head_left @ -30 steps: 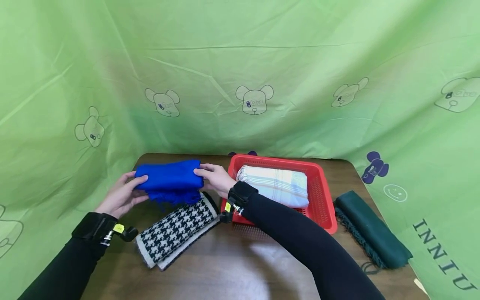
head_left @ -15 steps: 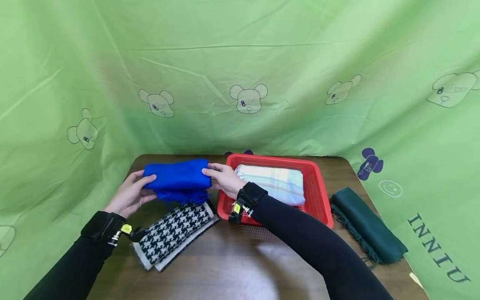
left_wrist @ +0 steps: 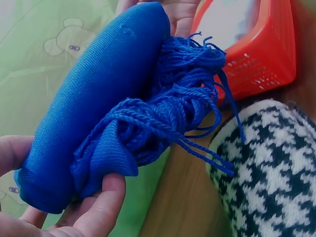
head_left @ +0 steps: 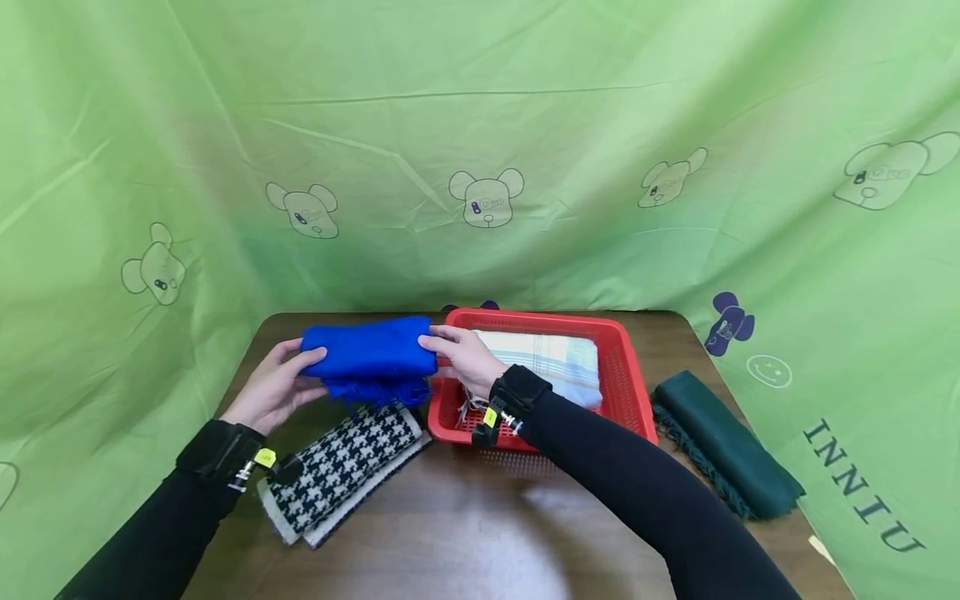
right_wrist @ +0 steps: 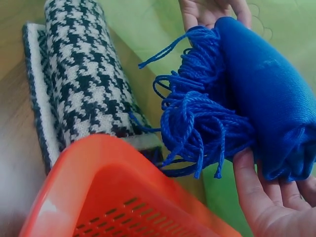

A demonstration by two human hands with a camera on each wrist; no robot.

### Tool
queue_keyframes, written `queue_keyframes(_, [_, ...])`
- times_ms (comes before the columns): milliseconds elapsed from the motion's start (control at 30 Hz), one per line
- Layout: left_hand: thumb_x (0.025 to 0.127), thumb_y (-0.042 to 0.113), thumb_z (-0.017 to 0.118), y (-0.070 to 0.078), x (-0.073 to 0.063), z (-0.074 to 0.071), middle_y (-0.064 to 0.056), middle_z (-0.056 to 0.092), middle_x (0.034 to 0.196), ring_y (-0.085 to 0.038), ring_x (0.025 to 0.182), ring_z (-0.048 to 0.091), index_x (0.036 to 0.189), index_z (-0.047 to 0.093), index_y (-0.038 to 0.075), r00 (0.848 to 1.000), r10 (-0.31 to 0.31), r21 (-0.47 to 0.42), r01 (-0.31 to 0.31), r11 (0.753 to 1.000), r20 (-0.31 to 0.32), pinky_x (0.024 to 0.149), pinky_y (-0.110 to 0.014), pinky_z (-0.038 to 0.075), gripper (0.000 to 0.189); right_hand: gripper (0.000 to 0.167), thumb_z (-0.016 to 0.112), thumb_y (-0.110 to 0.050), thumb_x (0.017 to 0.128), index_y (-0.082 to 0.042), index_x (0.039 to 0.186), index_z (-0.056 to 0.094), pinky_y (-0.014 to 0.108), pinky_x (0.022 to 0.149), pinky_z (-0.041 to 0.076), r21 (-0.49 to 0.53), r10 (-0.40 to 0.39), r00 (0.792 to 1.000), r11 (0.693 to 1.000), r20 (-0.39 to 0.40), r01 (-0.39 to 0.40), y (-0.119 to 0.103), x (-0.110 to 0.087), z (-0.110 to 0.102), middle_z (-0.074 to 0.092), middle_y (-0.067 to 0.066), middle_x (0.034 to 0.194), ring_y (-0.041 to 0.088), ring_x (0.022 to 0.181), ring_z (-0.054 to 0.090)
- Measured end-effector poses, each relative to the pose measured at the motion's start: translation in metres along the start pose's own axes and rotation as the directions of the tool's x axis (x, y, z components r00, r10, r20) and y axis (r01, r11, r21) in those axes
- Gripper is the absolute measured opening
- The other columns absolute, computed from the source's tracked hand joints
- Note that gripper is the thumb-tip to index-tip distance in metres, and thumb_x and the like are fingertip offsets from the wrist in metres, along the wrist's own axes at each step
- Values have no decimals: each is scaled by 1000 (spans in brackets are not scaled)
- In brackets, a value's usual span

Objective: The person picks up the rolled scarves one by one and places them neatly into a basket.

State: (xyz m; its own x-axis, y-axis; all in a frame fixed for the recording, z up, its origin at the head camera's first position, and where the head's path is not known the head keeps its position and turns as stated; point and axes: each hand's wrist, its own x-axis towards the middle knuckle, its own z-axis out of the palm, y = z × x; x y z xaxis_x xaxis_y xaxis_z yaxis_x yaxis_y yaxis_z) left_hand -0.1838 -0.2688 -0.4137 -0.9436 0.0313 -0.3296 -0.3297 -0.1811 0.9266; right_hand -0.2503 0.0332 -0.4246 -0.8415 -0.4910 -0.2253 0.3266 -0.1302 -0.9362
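A folded blue scarf [head_left: 367,350] with twisted fringe hangs above the table, held level between both hands. My left hand [head_left: 273,385] grips its left end, thumb in front and fingers behind and below. At the other end, my right hand [head_left: 467,358] pinches the scarf the same way, over the left rim of the red basket [head_left: 637,400]. In the left wrist view the fringe [left_wrist: 192,94] dangles loosely. Below the blue scarf lies a folded black-and-white houndstooth scarf [head_left: 341,471] on the table, partly hidden. A pale plaid scarf [head_left: 555,358] lies inside the basket.
A dark green fringed scarf [head_left: 727,446] lies folded to the right of the basket. The brown wooden table [head_left: 450,533] ends at a green curtain [head_left: 480,125] with bear prints behind it and along the sides.
Both hands have carried the blue scarf to the right, toward the basket, its right end now close to the basket's left rim. The view has shifted slightly.
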Motion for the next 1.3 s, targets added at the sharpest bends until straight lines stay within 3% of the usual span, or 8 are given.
queue_keyframes(267, [111, 23, 61, 2, 1, 13, -28, 15, 170, -33, 133, 53, 168, 3, 13, 1000, 0, 17, 0, 1000, 4, 94, -33, 60, 82, 61, 56, -14, 112, 0, 166, 31, 57, 116, 46, 28, 3, 1000, 1000, -15, -2, -2, -8, -11, 36, 23, 168, 43, 146, 48])
queue_keyframes(500, [111, 23, 61, 2, 2, 22, -26, 16, 170, -26, 124, 59, 167, 4, 14, 1000, 0, -4, 1, 1000, 31, 95, -34, 60, 81, 61, 58, -14, 111, 0, 165, 34, 59, 117, 44, 0, -14, 999, 1000, -47, 14, -3, -15, -20, 37, 23, 167, 43, 147, 46])
queue_keyframes(900, [111, 24, 61, 4, 4, 41, -26, 17, 170, -33, 136, 51, 167, 3, 14, 998, 2, -3, -2, 1000, 70, 97, -33, 58, 81, 61, 56, -15, 112, 1, 166, 31, 60, 117, 43, 25, 2, 998, 1000, -61, -1, -8, -29, -37, 38, 24, 167, 42, 150, 42])
queue_keyframes(1167, [111, 22, 60, 1, 9, 55, -26, 21, 166, -26, 123, 60, 165, 8, 13, 995, -5, -21, 7, 1000, 98, 100, -35, 58, 75, 63, 56, -16, 112, -1, 167, 29, 56, 119, 43, 4, 2, 997, 1000, -73, -2, -10, -38, -49, 34, 22, 169, 42, 152, 40])
queue_keyframes(1300, [111, 22, 59, -1, 12, 62, -27, 20, 167, -32, 132, 55, 165, 8, 12, 994, -8, -27, 11, 1000, 112, 104, -37, 56, 76, 64, 56, -18, 112, -1, 167, 28, 54, 118, 45, -6, 1, 996, 1000, -87, -2, -11, -42, -55, 34, 23, 169, 42, 151, 42])
